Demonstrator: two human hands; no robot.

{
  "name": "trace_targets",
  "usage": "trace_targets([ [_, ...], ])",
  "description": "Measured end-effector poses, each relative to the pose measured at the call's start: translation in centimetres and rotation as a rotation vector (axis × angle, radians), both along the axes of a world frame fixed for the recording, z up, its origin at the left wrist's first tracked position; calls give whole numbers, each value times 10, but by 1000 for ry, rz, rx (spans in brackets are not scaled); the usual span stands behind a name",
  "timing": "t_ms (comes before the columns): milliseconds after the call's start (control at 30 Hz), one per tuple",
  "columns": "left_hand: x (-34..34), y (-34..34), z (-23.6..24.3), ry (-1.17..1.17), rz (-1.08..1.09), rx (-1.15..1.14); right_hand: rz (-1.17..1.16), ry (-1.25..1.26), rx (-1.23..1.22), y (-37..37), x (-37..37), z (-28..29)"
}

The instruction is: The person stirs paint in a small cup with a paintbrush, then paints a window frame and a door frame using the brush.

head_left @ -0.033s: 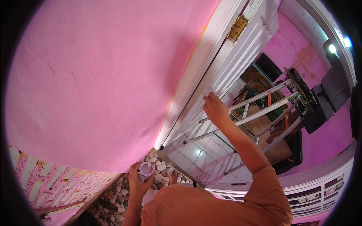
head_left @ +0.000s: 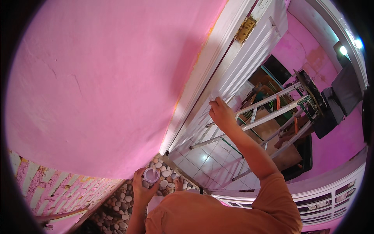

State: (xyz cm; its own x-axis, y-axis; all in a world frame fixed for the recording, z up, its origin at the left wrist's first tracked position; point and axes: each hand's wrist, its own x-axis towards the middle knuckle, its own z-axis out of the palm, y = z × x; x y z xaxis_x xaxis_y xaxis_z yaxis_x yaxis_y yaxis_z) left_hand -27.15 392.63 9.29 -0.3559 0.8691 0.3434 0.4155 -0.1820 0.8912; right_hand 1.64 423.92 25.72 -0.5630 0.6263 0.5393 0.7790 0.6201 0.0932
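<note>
White door: right hand apparently working near its edge, fingers curled, hold unclear; left hand grips cup; next, keep level.

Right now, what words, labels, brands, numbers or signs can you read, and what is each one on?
None can be read.
Cup in the left hand: no readable text.
White door by the right hand: no readable text.
Hinge: any marks are too small to read.
Ladder: no readable text.
</note>
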Motion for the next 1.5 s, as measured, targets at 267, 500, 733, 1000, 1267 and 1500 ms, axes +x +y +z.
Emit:
trace_targets([
  [267, -9, -7, -4, -18, 19, -70, 56, 407, -12, -4, -6, 72],
  [500, -4, -7, -14, 24, 34, -64, -11, 741, -631, 8, 1, -13],
  [733, -6, -10, -16, 18, 60, -97, 3, 430, -290, 31, 1, -18],
  [1000, -1, -12, -17, 40, 69, -83, -40, 309, -2, 12, -26, 38],
  [1267, 1, -15, -16, 41, 76, -100, 10, 261, -388, -3, -15, -48],
  [1500, 2, -12, -16, 27, 89, -119, -11, 1, -256, 17, -4, -48],
])
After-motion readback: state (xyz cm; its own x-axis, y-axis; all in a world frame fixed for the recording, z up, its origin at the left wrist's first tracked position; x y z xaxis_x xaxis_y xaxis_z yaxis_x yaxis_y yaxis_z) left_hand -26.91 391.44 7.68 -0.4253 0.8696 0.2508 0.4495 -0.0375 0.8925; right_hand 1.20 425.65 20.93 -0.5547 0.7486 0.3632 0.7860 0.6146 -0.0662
